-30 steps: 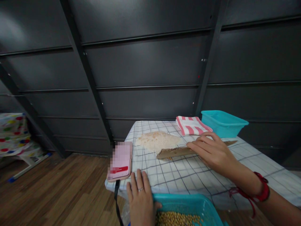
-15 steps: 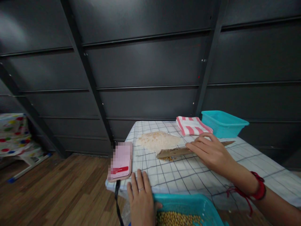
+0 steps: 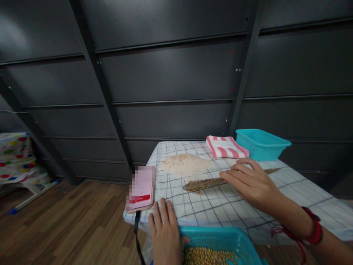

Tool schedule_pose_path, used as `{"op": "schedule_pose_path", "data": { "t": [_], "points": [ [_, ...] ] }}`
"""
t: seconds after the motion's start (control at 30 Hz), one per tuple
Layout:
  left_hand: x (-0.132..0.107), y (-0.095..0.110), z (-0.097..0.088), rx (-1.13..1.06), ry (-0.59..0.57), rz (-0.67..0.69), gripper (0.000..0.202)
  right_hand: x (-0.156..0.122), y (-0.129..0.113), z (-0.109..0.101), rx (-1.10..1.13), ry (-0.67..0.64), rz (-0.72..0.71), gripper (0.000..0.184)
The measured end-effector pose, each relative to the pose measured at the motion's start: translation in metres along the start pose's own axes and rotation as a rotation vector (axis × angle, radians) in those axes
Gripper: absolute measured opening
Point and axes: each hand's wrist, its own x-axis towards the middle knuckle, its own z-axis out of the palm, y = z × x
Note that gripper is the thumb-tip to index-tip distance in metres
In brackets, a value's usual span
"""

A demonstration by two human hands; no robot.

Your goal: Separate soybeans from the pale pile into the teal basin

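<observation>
My right hand [image 3: 252, 183] is closed on a strip of cardboard [image 3: 205, 183], held on edge over the checked tablecloth [image 3: 182, 204]. A few soybeans [image 3: 197, 190] lie along the cardboard's near side. My left hand [image 3: 166, 232] lies flat with its fingers stretched over the table's front edge, beside a turquoise basin [image 3: 217, 231]; its thumb reaches over the basin's rim. More soybeans [image 3: 206, 254] are inside that basin. Beyond the cardboard spreads a pale heap of rice-like grains [image 3: 186, 165] with some yellowish bits in it.
A pink phone [image 3: 142, 187] lies at the table's left edge, a black strap [image 3: 137, 228] hanging below it. Towards the back are a folded pink-and-white striped towel [image 3: 226, 147] and a second turquoise basin [image 3: 260, 145]. A dark panelled wall [image 3: 176, 81] stands behind the table.
My right hand and the cardboard have shifted slightly to the right, and the forearm sits further right. The left hand stays in the same place.
</observation>
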Motion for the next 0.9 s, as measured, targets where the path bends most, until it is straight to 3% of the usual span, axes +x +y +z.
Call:
{"op": "schedule_pose_path", "data": {
  "t": [0.27, 0.9],
  "points": [
    [0.0004, 0.0004, -0.0024, 0.012, 0.003, 0.004, 0.073, 0.0018, 0.0071, 0.0014, -0.094, -0.018, 0.002, 0.023],
    [0.0005, 0.0012, -0.0043, 0.004, 0.007, -0.001, 0.076, -0.0022, 0.0014, 0.0012, -0.069, 0.001, 0.0, 0.023]
  ]
}}
